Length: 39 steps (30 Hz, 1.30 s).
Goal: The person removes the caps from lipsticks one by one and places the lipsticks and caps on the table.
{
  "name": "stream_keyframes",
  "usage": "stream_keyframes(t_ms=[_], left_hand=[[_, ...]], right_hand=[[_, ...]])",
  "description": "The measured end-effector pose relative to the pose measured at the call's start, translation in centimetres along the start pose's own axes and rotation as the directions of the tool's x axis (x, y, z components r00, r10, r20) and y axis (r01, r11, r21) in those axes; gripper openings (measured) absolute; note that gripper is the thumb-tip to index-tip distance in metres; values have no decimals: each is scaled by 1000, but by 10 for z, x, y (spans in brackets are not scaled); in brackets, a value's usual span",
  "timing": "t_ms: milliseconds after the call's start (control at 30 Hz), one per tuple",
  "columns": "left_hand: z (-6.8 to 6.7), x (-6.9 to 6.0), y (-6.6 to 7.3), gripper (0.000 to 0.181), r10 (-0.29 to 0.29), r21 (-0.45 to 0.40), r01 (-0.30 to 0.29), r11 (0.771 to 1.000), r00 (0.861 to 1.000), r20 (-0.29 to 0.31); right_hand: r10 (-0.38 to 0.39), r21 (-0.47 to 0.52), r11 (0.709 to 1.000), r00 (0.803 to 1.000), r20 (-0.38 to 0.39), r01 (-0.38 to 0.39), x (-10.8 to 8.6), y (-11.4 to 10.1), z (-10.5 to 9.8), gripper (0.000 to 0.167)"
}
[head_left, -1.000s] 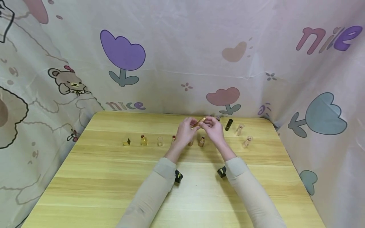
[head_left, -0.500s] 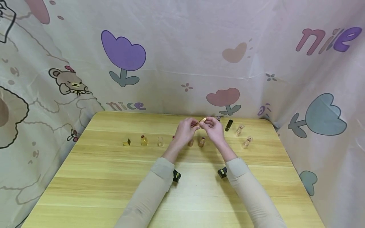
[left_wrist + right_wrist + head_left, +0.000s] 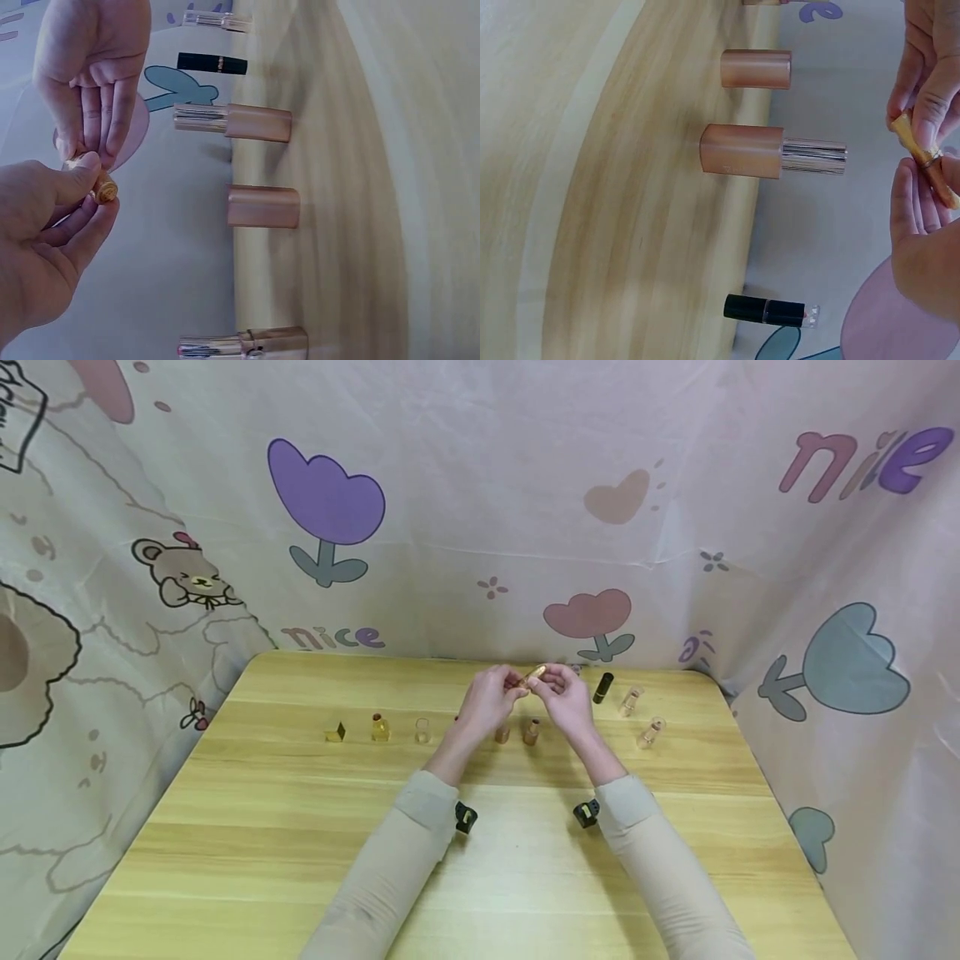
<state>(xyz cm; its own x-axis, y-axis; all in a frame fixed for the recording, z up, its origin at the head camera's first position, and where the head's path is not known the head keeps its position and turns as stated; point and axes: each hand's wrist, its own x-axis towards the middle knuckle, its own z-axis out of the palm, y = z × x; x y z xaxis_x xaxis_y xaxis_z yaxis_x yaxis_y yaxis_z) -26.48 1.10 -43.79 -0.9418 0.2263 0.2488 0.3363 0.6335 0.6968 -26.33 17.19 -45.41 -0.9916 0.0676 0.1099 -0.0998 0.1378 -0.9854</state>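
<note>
My left hand (image 3: 486, 703) and right hand (image 3: 567, 700) meet above the back of the table. Between them is a slim shiny gold lipstick tube (image 3: 925, 159) with a ring around its middle. Each hand pinches one end between thumb and fingers, and the tube is tilted. Its patterned round end (image 3: 107, 193) pokes out of my left fingers. Just in front of the hands stand an uncapped rose-gold lipstick (image 3: 742, 151) with a silver inner tube and a rose-gold cap (image 3: 264, 206). Another uncapped lipstick (image 3: 277, 345) is mostly hidden behind my left hand in the head view.
Left of the hands stand a clear cap (image 3: 423, 732), a gold lipstick base (image 3: 380, 728) and a small gold square cap (image 3: 334, 734). To the right are a black lipstick (image 3: 603, 688) and two clear-topped lipsticks (image 3: 632, 702). A patterned curtain (image 3: 450, 485) hangs behind the table.
Both hands keep their pinch on the gold lipstick tube, with only a slight shift of the fingers and the tube's tilt. The left forearm has drifted a little left. The lipsticks on the table stay put.
</note>
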Motion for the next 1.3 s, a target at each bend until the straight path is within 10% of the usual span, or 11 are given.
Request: stream_keyframes(t_ms=[267,867,1300], left_hand=[[-11,-4,-11,16,-48,-57,49,997,999,18],[5,4,-25,29,-46,-179,37,983,998,-48],[13,9,-22,27,-188,75,181,981,978,92]], right_hand=[[-100,40,994,989,-111,105,4,-6,-22,40],[-175,-260,950,984,18,174,3,13,-25,32],[-54,-377,921,990,127,99,7,37,-27,32]])
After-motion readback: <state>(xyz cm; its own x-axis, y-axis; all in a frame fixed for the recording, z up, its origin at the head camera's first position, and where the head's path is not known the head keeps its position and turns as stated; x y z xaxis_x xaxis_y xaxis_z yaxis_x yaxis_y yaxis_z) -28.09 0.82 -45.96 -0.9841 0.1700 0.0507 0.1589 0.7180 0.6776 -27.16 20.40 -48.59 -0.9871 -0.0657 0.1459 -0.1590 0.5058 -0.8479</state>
